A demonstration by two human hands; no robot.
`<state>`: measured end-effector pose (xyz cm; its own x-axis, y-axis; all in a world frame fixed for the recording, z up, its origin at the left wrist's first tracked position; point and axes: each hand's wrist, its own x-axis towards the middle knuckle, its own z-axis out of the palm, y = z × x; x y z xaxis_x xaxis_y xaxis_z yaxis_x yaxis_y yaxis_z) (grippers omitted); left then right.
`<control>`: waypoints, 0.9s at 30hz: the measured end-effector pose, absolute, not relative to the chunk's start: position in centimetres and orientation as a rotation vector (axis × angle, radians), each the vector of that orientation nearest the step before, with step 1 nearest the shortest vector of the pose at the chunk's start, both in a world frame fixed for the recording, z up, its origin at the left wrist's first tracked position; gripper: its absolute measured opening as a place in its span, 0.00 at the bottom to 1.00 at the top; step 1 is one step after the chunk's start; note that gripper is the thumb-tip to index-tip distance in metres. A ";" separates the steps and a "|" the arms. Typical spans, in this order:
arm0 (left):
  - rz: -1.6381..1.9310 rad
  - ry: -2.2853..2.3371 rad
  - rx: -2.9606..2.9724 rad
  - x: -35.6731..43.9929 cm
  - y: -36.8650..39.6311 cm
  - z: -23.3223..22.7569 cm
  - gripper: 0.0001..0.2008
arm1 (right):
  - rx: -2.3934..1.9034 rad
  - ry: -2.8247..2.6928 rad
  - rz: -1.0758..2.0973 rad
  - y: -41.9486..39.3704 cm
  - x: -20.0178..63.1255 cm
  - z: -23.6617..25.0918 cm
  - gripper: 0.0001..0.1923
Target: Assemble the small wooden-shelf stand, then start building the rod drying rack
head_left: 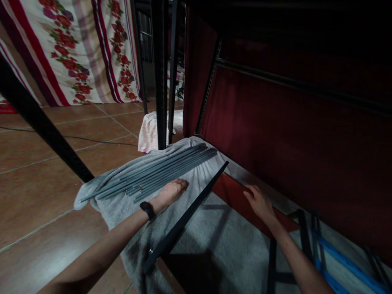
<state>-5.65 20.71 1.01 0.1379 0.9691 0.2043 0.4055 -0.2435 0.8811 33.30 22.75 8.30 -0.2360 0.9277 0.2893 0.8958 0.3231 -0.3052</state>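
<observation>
1. Grey rods (pixel 153 173): a bundle of long, thin, matt grey rods lies on a grey towel (pixel 214 241), running from lower left to upper right. They are packed side by side and overlapping; roughly eight to ten, exact count cannot be told. The ends at the left are staggered.

2. Left hand (pixel 171 192): lies flat, palm down, fingers together and extended, holding nothing. Its fingertips touch the near edge of the rod bundle. One black wristband (pixel 148 210) on the wrist.

3. Right hand (pixel 260 202): open and relaxed, fingers loosely spread, holding nothing. It rests at the far edge of the towel against a red panel (pixel 232 194), well apart from the rods.

4. Black metal bar (pixel 186 216): one, flat and slim, lies diagonally on the towel between the two hands, apart from both.

5. Towel: one, spread over the tiled floor (pixel 45 179), wrinkled at its left corner.

6. Black frame uprights (pixel 161 73): two close together stand just behind the rods; a third black bar (pixel 39 122) slants across at left.

7. Pink cloth (pixel 148 130): one, folded on the floor behind the uprights.

8. Floral striped fabric (pixel 70 49): one, hanging in the background.

9. Dark red curtain (pixel 290 134): fills the right side.
</observation>
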 end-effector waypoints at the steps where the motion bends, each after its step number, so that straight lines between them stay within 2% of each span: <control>1: 1.073 1.327 1.767 -5.5 21.1 1.4 0.04 | -1.618 -2.179 0.102 22.7 33.3 8.3 0.17; 4: 1.197 1.315 1.595 -4.3 23.0 3.1 0.05 | -1.614 -2.185 0.110 22.7 33.3 8.4 0.17; 8: 1.325 1.085 1.165 -1.3 26.1 6.1 0.17 | -1.591 -2.192 0.124 22.6 33.3 8.5 0.17; 15: 1.346 0.831 0.843 3.6 28.7 7.7 0.11 | -1.595 -2.182 0.189 22.6 33.5 8.5 0.17; 27: 1.438 0.718 0.721 5.8 29.3 6.4 0.17 | -1.595 -2.141 0.262 22.6 33.9 8.4 0.17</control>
